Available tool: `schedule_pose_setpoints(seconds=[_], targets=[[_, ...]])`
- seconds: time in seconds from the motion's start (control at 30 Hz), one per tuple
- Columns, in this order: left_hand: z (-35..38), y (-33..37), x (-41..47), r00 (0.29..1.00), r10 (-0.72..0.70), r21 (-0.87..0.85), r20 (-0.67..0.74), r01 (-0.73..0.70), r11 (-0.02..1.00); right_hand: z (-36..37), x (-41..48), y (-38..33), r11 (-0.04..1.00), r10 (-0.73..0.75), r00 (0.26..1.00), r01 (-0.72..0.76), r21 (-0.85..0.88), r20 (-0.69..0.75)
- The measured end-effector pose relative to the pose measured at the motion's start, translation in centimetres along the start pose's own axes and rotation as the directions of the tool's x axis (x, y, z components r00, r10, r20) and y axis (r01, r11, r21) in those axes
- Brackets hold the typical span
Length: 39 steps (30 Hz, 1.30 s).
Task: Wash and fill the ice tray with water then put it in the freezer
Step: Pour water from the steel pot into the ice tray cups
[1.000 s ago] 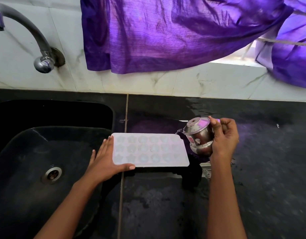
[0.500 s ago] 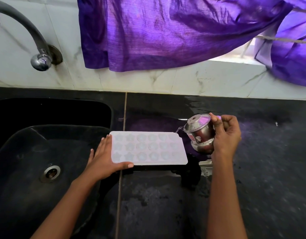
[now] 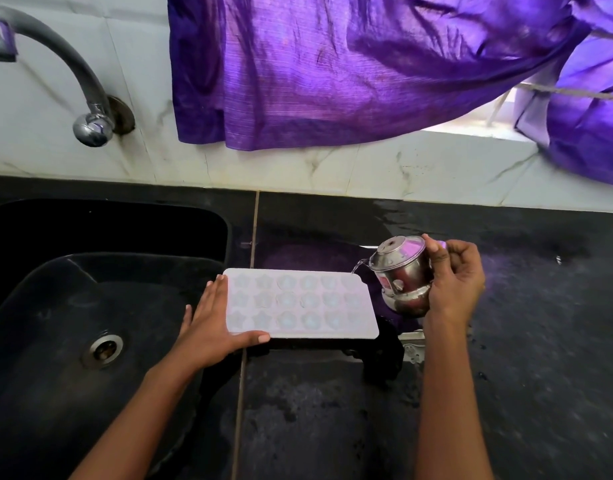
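1. Both hands are busy: I have my left hand [image 3: 213, 327] spread flat and open, palm down, pressing the near-left corner of the ice tray [image 3: 300, 304], while my right hand [image 3: 454, 277] is wrapped round a small steel pot [image 3: 403, 271], tipped so its spout hangs over the tray's far-right corner.
2. Filling looks underway; a thin stream seems to leave the spout, though I cannot tell how full the cells are.
3. Risks, as I judge them: tipping further would flood the rim onto the counter, and the tray appears to sit on a dark raised stand [image 3: 336, 351] beside the sink [image 3: 56, 306], so easing my left hand could let it rock and spill.
4. Around it: black stone counter [image 3: 540, 341], already wet; white tiled wall [image 3: 90, 157]; purple cloth [image 3: 332, 71] hanging above; tap [image 3: 87, 98] at far left.
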<state>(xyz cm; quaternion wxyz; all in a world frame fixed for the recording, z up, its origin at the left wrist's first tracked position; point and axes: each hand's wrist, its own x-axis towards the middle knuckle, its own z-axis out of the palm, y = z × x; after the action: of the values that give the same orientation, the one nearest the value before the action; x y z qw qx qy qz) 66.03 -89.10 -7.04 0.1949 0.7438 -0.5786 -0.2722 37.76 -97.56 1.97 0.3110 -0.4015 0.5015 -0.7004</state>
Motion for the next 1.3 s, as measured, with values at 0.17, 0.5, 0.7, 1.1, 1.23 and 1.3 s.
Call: schedule_pose_setpoints(seconds=[0.17, 0.5, 0.7, 1.1, 1.23, 1.3], targets=[[0.1, 0.1, -0.1, 1.0, 0.001, 0.003, -0.006, -0.001, 1.0, 0.2, -0.3, 0.2, 0.992, 0.058, 0.998, -0.055, 0.116, -0.021], [0.0, 0.0, 0.0, 0.999, 0.032, 0.031, 0.016, -0.033, 0.999, 1.8, -1.1, 0.1, 0.987, 0.074, 0.995, -0.083, 0.135, 0.07], [-0.1, -0.1, 0.2, 0.996, 0.063, 0.026, 0.061, -0.065, 0.998, 2.4, -1.5, -0.3, 0.995, 0.033, 0.995, -0.043, 0.095, 0.097], [0.0, 0.1, 0.2, 0.996, 0.045, 0.067, 0.078, -0.05, 0.997, 2.5, -1.6, -0.7, 1.0, -0.001, 0.995, 0.001, -0.003, 0.104], [0.1, 0.0, 0.0, 0.997, 0.054, 0.044, 0.059, -0.057, 0.997, 2.4, -1.7, -1.1, 0.999, -0.021, 0.994, 0.024, -0.024, 0.105], [0.1, 0.0, -0.1, 0.997, 0.061, 0.03, 0.046, -0.063, 0.998, 2.5, -1.7, -1.4, 0.999, -0.03, 0.994, 0.031, -0.009, 0.109]])
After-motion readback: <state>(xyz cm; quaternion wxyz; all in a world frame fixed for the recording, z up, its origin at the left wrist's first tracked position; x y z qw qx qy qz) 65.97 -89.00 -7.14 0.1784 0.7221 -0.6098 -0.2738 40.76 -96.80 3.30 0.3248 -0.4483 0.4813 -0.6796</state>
